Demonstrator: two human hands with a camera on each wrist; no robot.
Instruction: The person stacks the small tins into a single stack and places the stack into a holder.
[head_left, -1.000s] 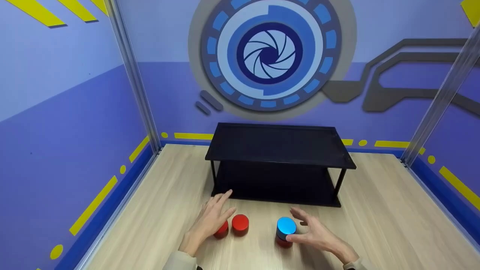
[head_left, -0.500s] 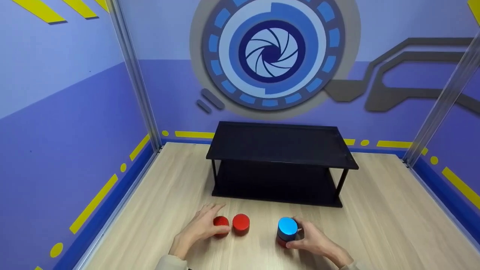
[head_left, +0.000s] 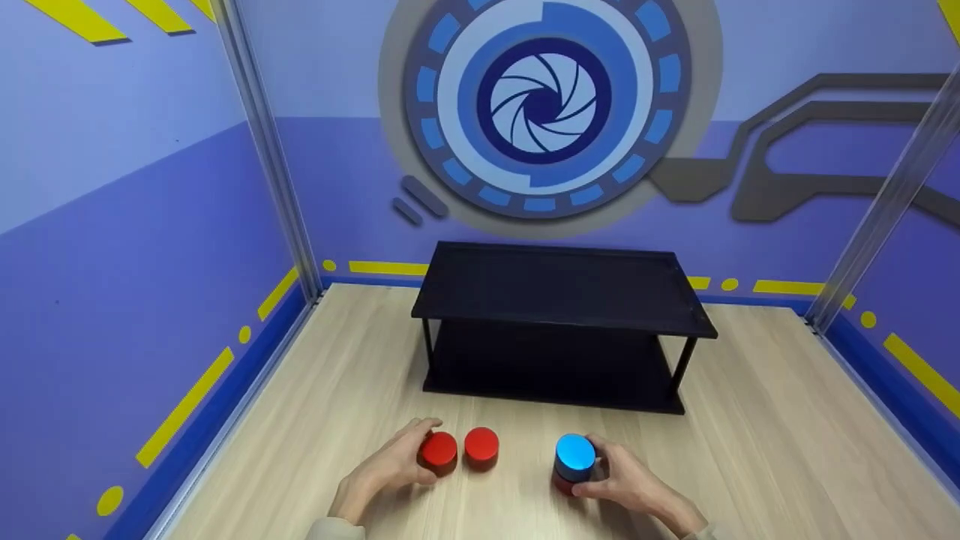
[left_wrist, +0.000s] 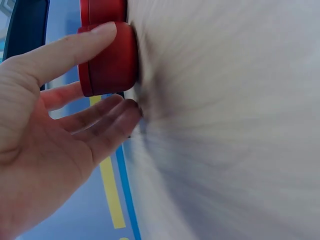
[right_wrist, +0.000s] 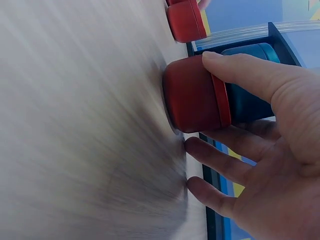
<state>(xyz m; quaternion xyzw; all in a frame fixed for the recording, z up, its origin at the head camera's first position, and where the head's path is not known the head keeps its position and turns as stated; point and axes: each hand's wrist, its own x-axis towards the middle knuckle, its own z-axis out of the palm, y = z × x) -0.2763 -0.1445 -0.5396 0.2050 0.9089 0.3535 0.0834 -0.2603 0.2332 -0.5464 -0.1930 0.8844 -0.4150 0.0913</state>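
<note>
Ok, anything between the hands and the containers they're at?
Nothing visible: the left hand is around the leftmost red container, the right hand around the lower red container beneath the blue container.

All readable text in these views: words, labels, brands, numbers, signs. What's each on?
None: no letters or numbers can be read in any view.
Left red can, middle red can, lower red can and blue can: visible faces plain.
Black rack: no visible lettering.
Back wall: graphics only, including a ring emblem.
</note>
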